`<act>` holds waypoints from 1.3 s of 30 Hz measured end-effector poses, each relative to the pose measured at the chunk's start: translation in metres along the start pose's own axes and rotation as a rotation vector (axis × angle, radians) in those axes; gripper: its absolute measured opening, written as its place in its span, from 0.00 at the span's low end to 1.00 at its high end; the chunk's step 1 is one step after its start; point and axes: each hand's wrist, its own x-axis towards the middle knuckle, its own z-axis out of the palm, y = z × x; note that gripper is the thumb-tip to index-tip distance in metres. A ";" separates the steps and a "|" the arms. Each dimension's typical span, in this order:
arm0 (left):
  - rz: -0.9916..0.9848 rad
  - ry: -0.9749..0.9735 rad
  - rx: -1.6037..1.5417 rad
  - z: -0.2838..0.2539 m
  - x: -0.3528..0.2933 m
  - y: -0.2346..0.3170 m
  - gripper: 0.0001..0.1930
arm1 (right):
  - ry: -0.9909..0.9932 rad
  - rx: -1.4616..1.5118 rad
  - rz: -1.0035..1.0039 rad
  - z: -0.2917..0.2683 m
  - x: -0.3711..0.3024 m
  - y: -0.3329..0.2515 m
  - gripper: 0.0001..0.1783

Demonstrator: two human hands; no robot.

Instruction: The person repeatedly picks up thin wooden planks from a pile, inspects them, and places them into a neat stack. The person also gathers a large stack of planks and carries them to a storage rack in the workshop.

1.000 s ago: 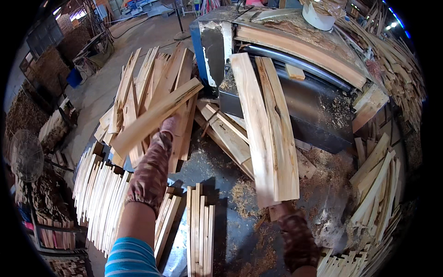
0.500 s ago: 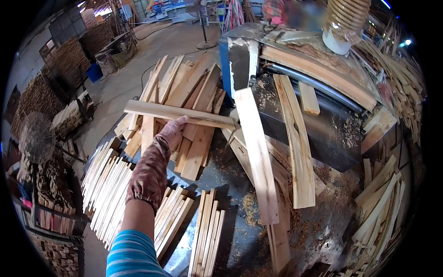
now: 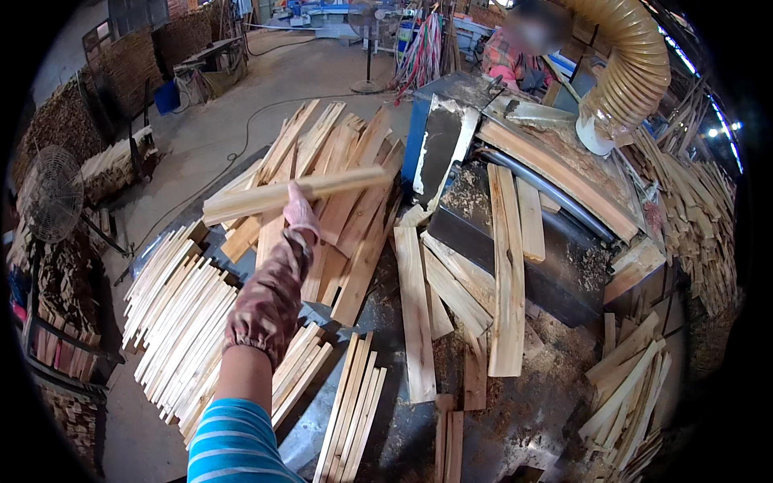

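Observation:
My left hand [image 3: 301,214], in a pale glove below a patterned sleeve cover, is closed around the middle of a wooden board [image 3: 245,203]. The board is held crosswise above a loose heap of wider planks [image 3: 359,283]. Nearer me and to the left are rows of thin wooden strips [image 3: 181,302], with a smaller bundle of strips [image 3: 351,410] beside them. To the right, a plank [image 3: 415,322] lies on the metal table, and a longer knotty plank [image 3: 506,282] extends from the machine's roller. My right hand is out of the picture.
A woodworking machine [image 3: 555,145] with a ribbed duct [image 3: 636,48] stands at the upper right. Behind it is another person [image 3: 515,64]. Offcuts [image 3: 628,394] are heaped at the lower right. A floor fan [image 3: 58,193] stands at the left; a cable [image 3: 235,153] crosses the floor.
The held board has tilted, its right end rising. The pale plank to its right has dropped lower and lies on the table. A short plank sticks out farther from the roller. The view has shifted.

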 end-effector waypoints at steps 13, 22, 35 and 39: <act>1.065 -1.006 2.167 -0.063 -0.031 0.041 0.37 | 0.104 0.217 -1.055 0.023 0.116 -0.268 0.28; 0.848 -1.193 2.209 -0.088 -0.031 0.049 0.42 | 0.134 -0.194 -0.948 0.163 0.273 -0.502 0.75; 1.097 -1.257 1.631 -0.084 0.035 0.070 0.34 | 0.157 0.212 -1.086 0.227 0.300 -0.595 0.75; 1.043 -1.182 1.834 -0.072 0.065 0.079 0.33 | 0.249 0.174 -1.075 0.222 0.287 -0.642 0.72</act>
